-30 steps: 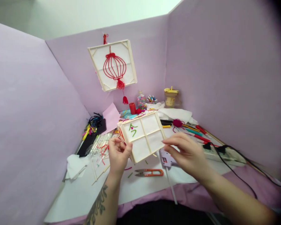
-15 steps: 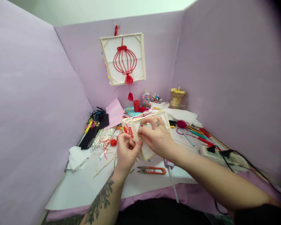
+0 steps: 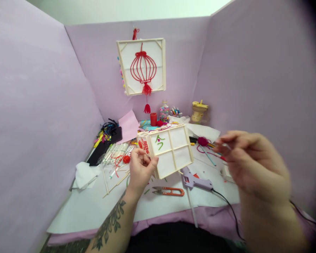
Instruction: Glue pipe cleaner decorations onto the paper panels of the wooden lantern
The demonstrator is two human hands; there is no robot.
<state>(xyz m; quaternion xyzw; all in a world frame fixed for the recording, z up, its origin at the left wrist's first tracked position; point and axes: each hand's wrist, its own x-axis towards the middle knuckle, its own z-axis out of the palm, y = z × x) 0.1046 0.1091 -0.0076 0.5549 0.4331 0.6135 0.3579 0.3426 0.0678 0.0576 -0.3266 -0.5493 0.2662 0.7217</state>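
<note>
**Left hand grips the paper lantern, right hand lifted clear**

The left hand (image 3: 140,168) is clamped on the small box lantern of pale wooden sticks and white paper (image 3: 173,151). Thumb and fingers are closed on its lower left corner, and the lantern is held tilted in the air above the white paper sheet covering the table (image 3: 94,211). The lantern stands just up and to the right of that hand. Its broad face is split by sticks into four panes; the pane nearest the fingers bears green strokes, and the narrow side by the knuckles carries a red figure.

The right hand (image 3: 250,165) is raised well to the right of the lantern and touches nothing of it. It is blurred: the fingers seem bunched towards the thumb, but I cannot tell whether they are shut on anything.

Between the two hands, below the lantern, a lilac plastic glue gun (image 3: 196,182) lies on the sheet with its black cord running under the right hand. Orange-handled thread snips (image 3: 168,191) lie just right of the left wrist. A small red yarn ball (image 3: 126,159) sits just left of the left hand. Far beyond the left hand, a square stick-framed panel with a red cord lantern figure (image 3: 143,66) hangs on the lilac back wall (image 3: 100,63)
</note>
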